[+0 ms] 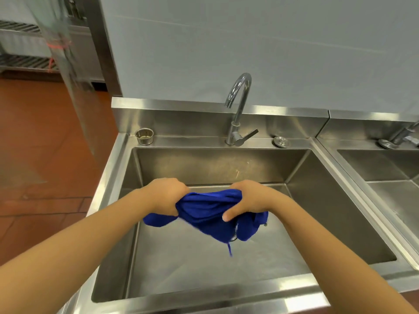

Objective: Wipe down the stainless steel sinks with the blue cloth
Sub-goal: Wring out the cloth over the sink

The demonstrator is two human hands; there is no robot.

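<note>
both hands are clenched on the cloth (205, 210), which is held in the air over the sink (317, 196), in front of the tap (238, 109). the left hand (166, 197) grips one bunched end and the right hand (247, 200) the other, its thumb pressed over the folds. the cloth touches no steel; loose tails hang below each fist and a thin strand dangles from the lowest fold. the grip looks like wringing or regathering, so i judge that wiping is not yet under way here. the main risk is that the cloth goes down as a tight rope, which would touch only a narrow strip and leave streaks on the floor and walls of the basin in front of the tap. the hanging tails could also drag into the drain, which seems to sit just behind the lowest fold, mostly hidden, and snag there. if the cloth is wet, a hard twist would drip back onto the steel; whether it is wet i cannot tell. on the ledge, a small strainer cup (144, 135) stands well left of the tap and a plug (281, 141) lies to its right; a sweeping pass could knock either into the basin. the second sink (381, 166), further right of the tap, could be missed.
</note>
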